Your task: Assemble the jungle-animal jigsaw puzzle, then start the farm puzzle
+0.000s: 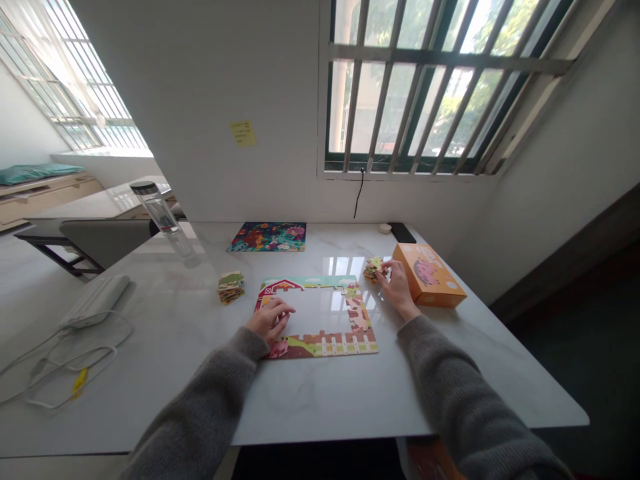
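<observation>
On the white marbled table lies a jigsaw puzzle [340, 345], its border joined into a rectangle around a bare middle. Over the left side of that border rests my left hand [273, 319], fingers loosely spread and holding nothing visible. At the right, the fingers of my right hand [395, 285] are pinched at the edge of a small pile of puzzle pieces [373, 268]. Whether a piece is between those fingertips is too small to make out. A second stack of pieces [231, 287] sits left of the puzzle.
An orange box [433, 277] stands just right of my right hand. Behind the puzzle lies a colourful picture sheet [270, 237]. A black phone [403, 233] is at the back edge. Farther left are a clear bottle [159, 210] and a white power strip [97, 301] with loose cables.
</observation>
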The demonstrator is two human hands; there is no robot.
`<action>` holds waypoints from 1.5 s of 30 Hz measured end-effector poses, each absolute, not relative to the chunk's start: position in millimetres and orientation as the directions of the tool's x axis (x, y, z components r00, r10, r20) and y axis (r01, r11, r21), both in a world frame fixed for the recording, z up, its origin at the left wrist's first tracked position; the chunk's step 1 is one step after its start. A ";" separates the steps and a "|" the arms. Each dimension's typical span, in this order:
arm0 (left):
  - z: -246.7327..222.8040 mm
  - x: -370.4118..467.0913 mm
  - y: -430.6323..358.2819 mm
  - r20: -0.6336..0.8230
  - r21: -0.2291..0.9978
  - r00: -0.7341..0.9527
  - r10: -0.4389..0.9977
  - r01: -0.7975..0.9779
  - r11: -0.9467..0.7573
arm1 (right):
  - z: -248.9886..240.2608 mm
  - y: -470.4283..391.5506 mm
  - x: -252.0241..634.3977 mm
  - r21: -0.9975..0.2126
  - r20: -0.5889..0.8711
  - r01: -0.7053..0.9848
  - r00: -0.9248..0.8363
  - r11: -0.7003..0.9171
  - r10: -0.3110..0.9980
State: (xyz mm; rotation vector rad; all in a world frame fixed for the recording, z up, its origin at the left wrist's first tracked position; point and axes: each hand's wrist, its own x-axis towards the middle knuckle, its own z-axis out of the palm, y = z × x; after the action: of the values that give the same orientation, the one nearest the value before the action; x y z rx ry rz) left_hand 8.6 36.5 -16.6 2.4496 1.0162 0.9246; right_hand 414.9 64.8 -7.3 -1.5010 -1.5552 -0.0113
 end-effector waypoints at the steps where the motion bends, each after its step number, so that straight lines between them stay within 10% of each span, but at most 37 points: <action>1: -16.8 8.2 37.3 0.444 0.520 0.533 0.720 0.501 -0.692 | -4.5 63.9 413.0 -0.566 0.623 0.780 0.194 0.266 0.758; 18: -8.2 22.6 29.1 0.463 0.640 0.542 0.701 0.343 -0.687 | 17.8 -14.4 260.2 -0.587 0.499 0.413 -0.494 0.697 0.713; 35: -7.2 24.9 29.6 0.290 0.919 0.502 0.815 0.091 -0.383 | 14.0 -15.8 276.6 -0.679 0.470 0.372 -0.441 0.633 0.764; 45: -17.9 18.4 39.3 0.407 0.770 0.437 0.802 0.308 -0.559 | 21.6 11.0 358.1 -0.572 0.288 0.661 -0.392 0.485 0.874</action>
State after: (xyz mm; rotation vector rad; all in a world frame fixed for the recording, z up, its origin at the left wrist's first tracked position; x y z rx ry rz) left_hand 18.4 39.3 -17.9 2.0810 0.9291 1.0488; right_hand 358.1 11.0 21.6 -1.2620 -2.1742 0.4983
